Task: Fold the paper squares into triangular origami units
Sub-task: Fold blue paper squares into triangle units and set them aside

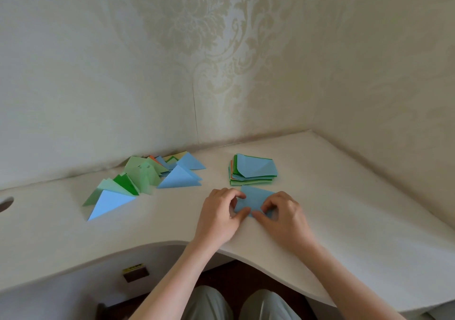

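On the left of the white table [344, 196] lies your heap of finished triangular units [147, 179], green and blue, pushed toward the wall, likely so the working space in front of you is free. Moving right, your left hand [219, 213] pinches the near left edge of a blue paper square [256, 197], thumb and fingers curled on it. Your right hand [283, 213] pinches the near right edge the same way; both grips are narrow, probably lining up corners for a fold. Just behind the sheet sits the stack of unfolded squares [253, 170], within easy reach
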The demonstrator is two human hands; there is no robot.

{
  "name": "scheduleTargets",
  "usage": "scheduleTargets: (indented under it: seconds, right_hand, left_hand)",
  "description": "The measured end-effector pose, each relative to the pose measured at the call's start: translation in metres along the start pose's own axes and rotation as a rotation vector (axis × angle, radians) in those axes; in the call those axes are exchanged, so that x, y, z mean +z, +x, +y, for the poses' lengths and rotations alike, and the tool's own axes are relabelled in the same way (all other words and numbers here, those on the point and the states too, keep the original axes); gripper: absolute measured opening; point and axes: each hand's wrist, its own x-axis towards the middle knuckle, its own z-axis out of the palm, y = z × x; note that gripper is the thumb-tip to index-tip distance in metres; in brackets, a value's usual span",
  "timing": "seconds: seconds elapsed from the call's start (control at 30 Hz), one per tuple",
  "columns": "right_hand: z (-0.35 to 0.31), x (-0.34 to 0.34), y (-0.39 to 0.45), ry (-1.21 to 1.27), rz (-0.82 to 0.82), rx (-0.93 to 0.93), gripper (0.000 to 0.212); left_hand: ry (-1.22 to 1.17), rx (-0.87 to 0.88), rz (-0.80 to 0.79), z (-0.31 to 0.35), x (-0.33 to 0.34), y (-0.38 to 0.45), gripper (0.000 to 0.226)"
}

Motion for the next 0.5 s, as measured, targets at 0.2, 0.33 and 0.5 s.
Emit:
scheduleTargets:
  seconds: [0.2, 0.33, 0.5]
  right_hand:
    - [-0.002, -0.014, 0.008, 0.073, -0.166, 0.132, 0.018]
    - [-0.001, -0.020, 0.008, 0.091, -0.196, 0.160, 0.016]
    - [-0.002, -0.018, 0.007, 0.114, -0.192, 0.167, 0.017]
  left_hand:
    - [-0.085, -0.069, -0.021, -0.003, 0.000, 0.000, 0.026]
    - [-0.125, -0.103, -0.035, -0.004, -0.005, 0.001, 0.027]
    - [-0.089, -0.121, -0.045, 0.004, -0.008, -0.001, 0.028]
